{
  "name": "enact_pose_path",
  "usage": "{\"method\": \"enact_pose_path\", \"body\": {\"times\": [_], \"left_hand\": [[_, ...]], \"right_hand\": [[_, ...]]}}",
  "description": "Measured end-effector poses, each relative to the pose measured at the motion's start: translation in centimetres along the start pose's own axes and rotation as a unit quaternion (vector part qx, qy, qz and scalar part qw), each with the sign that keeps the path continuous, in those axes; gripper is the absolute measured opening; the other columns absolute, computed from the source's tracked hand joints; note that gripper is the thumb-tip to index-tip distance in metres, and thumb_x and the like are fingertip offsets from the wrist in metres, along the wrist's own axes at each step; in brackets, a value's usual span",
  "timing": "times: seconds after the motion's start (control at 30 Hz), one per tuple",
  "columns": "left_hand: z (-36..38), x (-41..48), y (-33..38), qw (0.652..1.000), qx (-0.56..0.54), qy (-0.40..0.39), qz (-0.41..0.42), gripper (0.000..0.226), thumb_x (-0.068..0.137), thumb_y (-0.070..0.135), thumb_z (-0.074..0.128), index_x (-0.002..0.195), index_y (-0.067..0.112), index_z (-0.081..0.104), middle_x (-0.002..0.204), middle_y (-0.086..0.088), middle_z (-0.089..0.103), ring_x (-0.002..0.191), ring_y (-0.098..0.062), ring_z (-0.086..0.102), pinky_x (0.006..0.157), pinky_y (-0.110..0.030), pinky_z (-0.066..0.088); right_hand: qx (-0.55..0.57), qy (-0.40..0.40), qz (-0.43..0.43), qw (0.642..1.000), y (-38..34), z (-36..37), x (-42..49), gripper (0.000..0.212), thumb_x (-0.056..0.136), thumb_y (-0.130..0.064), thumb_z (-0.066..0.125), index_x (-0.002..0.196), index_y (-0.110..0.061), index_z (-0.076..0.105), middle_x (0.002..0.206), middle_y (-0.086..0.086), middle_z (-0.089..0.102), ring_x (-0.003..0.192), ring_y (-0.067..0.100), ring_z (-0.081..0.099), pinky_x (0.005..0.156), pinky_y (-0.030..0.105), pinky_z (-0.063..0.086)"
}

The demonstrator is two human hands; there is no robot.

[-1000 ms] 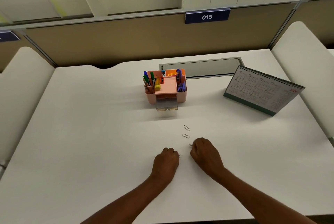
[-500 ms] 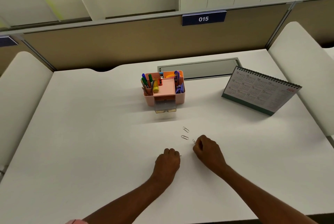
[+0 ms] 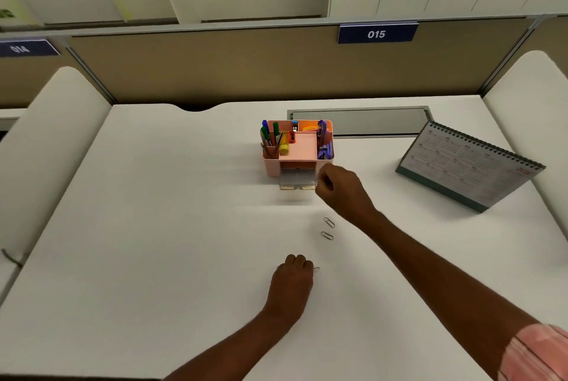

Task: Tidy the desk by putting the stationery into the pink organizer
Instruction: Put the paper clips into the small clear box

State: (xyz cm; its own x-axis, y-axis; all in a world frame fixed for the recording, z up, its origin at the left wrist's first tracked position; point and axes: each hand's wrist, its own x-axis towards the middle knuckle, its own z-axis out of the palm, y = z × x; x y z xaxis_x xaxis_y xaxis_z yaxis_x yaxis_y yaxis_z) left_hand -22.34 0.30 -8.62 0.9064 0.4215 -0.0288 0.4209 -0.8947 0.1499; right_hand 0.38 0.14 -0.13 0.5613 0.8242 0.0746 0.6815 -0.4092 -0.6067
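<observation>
The pink organizer [image 3: 270,165] stands mid-desk with pens, a yellow marker and purple items in its compartments. Its clear drawer [image 3: 296,179] is pulled out at the front. My right hand [image 3: 344,190] hovers at the drawer's right corner, fingers pinched together; the paper clip in them is barely visible. Two paper clips [image 3: 329,222] [image 3: 327,235] lie loose on the desk between my hands. My left hand [image 3: 292,279] rests curled on the desk nearer to me, with the end of another paper clip [image 3: 316,268] sticking out from its fingers.
A desk calendar [image 3: 467,165] stands at the right. A grey cable hatch [image 3: 359,121] lies behind the organizer. Padded white dividers flank the desk [image 3: 153,227], and a tan partition with the label 015 closes the back.
My right hand lifted a paper clip from the desk and moved forward to the organizer's drawer. My left hand stayed in place. The camera view shifted left.
</observation>
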Motion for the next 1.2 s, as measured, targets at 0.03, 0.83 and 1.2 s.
{"method": "enact_pose_path", "body": {"times": [0.03,0.83,1.2], "left_hand": [[-0.1,-0.1,0.0,1.000,-0.002,0.004,0.002,0.024,0.062,0.010,0.082,0.062,0.020,0.060,0.063,0.002,0.056,0.059,-0.017,0.059,0.042,-0.027,0.040],[1.7,-0.3,-1.0,0.999,-0.023,0.024,-0.015,0.034,0.067,0.005,0.082,0.065,0.022,0.053,0.067,0.003,0.050,0.065,-0.018,0.053,0.051,-0.030,0.040],[1.9,-0.3,-1.8,0.997,-0.053,0.058,-0.015,0.018,0.080,0.016,0.073,0.070,0.023,0.061,0.071,0.005,0.057,0.070,-0.016,0.058,0.052,-0.030,0.046]], "right_hand": [[-0.013,0.002,-0.018,1.000,-0.6,-0.1,1.2,0.008,0.094,-0.016,0.065,0.092,-0.016,0.058,0.083,-0.001,0.063,0.070,0.012,0.056,0.061,0.020,0.044],[-0.322,-0.082,-0.028,0.943,-1.5,4.6,8.4,0.023,0.100,-0.031,0.060,0.104,-0.011,0.071,0.088,0.007,0.071,0.079,0.022,0.067,0.075,0.036,0.059],[-0.137,0.051,0.001,0.989,0.0,2.3,3.1,0.017,0.100,-0.029,0.058,0.099,-0.021,0.072,0.091,0.000,0.075,0.074,0.019,0.066,0.059,0.027,0.051]]}}
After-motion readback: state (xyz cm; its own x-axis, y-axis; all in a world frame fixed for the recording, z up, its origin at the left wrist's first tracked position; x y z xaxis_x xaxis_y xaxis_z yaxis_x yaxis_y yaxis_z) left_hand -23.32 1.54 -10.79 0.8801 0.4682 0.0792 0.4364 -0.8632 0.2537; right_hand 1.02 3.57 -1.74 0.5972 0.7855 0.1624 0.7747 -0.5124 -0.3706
